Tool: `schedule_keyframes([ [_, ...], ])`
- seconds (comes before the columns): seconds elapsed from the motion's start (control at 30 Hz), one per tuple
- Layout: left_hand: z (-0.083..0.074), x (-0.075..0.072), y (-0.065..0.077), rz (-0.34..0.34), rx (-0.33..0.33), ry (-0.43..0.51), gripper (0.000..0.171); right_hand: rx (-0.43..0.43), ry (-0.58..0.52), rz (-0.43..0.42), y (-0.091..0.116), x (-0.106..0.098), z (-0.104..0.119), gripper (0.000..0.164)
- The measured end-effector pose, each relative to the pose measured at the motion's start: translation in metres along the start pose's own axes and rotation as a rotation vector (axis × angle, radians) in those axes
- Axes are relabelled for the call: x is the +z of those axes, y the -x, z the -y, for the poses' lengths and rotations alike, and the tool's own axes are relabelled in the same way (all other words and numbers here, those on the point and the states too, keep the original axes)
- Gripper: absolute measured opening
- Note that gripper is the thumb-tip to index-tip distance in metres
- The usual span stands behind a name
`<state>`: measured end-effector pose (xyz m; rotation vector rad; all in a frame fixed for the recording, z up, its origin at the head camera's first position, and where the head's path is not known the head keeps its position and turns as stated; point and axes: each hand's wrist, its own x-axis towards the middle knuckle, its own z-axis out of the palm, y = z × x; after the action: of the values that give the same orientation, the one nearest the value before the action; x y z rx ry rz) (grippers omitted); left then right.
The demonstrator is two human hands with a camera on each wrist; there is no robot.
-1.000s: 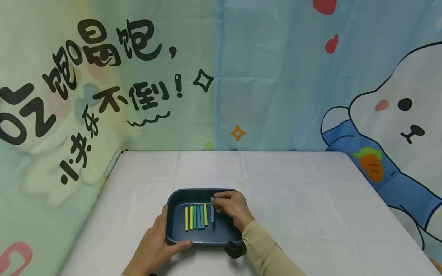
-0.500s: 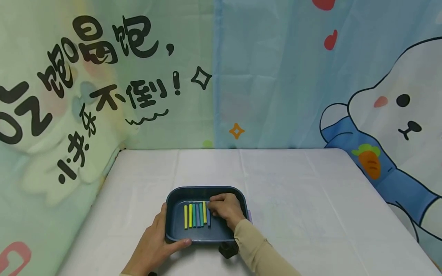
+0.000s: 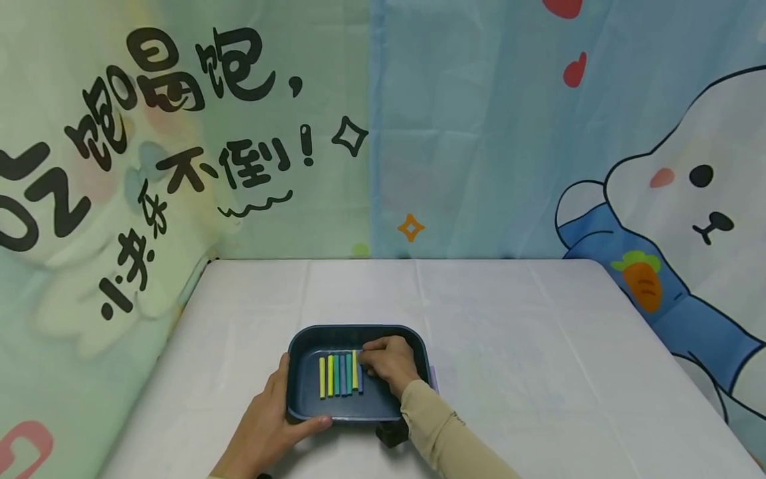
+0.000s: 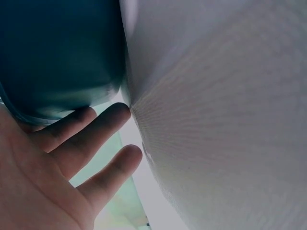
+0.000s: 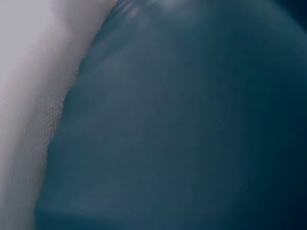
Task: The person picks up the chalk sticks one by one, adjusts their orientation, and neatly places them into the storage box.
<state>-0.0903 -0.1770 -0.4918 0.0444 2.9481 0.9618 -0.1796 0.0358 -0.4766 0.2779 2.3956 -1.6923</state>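
Note:
A dark blue tray (image 3: pixel 335 411) stands on the white-covered table. Inside, a row of yellow, green and blue chalk-like sticks (image 3: pixel 337 374) lies side by side. At the row's right end my right hand (image 3: pixel 391 362) pinches a blue chalk stick (image 3: pixel 361 380), whose upper end the fingertips cover. My left hand (image 3: pixel 269 416) rests against the tray's left side, thumb at the front edge. In the left wrist view, its straight, spread fingers (image 4: pixel 91 139) lie by the tray wall (image 4: pixel 62 52). The right wrist view shows only the tray's outer wall (image 5: pixel 168 120) and white cloth.
A purple strip (image 3: pixel 433 379) shows just beyond the tray's right edge, partly hidden by the sleeve. A black wrist camera (image 3: pixel 391 434) hangs below the right wrist at the tray's front. Printed curtains (image 3: pixel 479 133) rise behind and left of the table.
The right hand has brought the blue chalk stick left and down, beside the last yellow one. Over the last half second it barely moves. The left hand stays at the tray.

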Motion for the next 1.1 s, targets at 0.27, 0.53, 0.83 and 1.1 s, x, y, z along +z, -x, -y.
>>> schedule_keyframes([
  [0.27, -0.0002, -0.0012, 0.0010, -0.001, 0.006, -0.003, 0.134, -0.001, -0.005, 0.001, 0.0007, -0.0001, 0.0004, 0.026],
  [0.53, -0.0016, -0.0008, 0.0006, 0.001, -0.001, 0.002, 0.133, 0.001, 0.006, 0.000, 0.0014, -0.0019, 0.0016, 0.027],
  [0.83, -0.0009, 0.0004, 0.0001, 0.009, -0.005, 0.015, 0.132, -0.006, -0.005, 0.009, 0.0011, -0.0040, 0.0007, 0.028],
  [1.1, 0.0008, 0.0018, -0.0004, 0.009, -0.018, 0.012, 0.133, -0.016, -0.004, 0.012, 0.0009, -0.0056, 0.0016, 0.029],
])
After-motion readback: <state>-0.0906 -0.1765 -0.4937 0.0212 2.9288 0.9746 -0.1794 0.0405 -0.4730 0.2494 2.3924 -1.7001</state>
